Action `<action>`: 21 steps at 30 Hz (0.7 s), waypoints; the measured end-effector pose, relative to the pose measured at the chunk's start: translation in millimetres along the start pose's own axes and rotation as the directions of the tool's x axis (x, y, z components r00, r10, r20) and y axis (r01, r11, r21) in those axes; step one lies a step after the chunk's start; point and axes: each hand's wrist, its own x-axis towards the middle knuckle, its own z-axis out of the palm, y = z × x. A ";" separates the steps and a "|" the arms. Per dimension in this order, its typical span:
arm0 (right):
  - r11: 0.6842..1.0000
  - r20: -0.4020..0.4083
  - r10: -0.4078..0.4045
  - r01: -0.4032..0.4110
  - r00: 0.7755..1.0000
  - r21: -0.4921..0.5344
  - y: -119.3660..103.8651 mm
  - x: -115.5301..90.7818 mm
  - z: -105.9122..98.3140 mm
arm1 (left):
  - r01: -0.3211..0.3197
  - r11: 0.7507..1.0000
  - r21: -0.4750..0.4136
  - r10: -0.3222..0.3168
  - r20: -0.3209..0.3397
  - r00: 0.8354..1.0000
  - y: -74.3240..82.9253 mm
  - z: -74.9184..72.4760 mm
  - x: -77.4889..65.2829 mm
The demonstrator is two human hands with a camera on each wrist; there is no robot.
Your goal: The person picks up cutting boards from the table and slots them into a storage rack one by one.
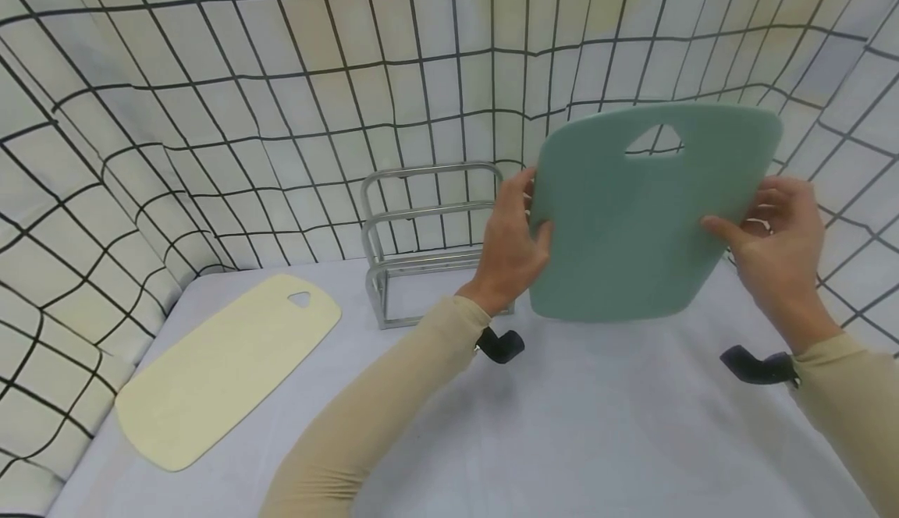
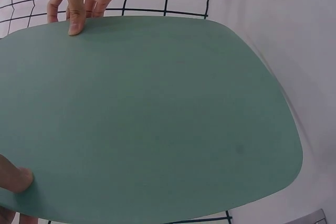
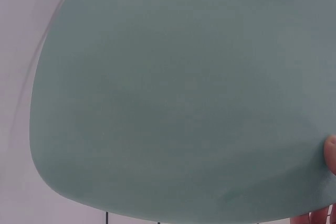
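Though in both hands (image 1: pixel 509 245) (image 1: pixel 787 260), green board (image 1: pixel 625 237) partial in wrist views

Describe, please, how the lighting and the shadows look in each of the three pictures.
Head view: bright, with soft, faint shadows on the white cloth surface; left wrist view: dimmer, the cloth looking slightly purplish; right wrist view: dim and low in contrast, with a darker shadow band at the lower right of the green, rounded, plastic-looking board.
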 end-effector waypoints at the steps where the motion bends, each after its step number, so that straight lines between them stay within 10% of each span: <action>1: 1.000 -0.001 0.006 -0.006 1.000 0.005 -0.2 0.2 0.3 | 0.001 1.000 0.000 -0.001 0.001 1.000 -0.1 0.1 0.5; 21: 1.000 -0.008 0.028 -0.028 1.000 0.012 -2.2 3.0 6.9 | 0.024 0.999 0.023 -0.024 0.011 1.000 -5.5 2.1 6.1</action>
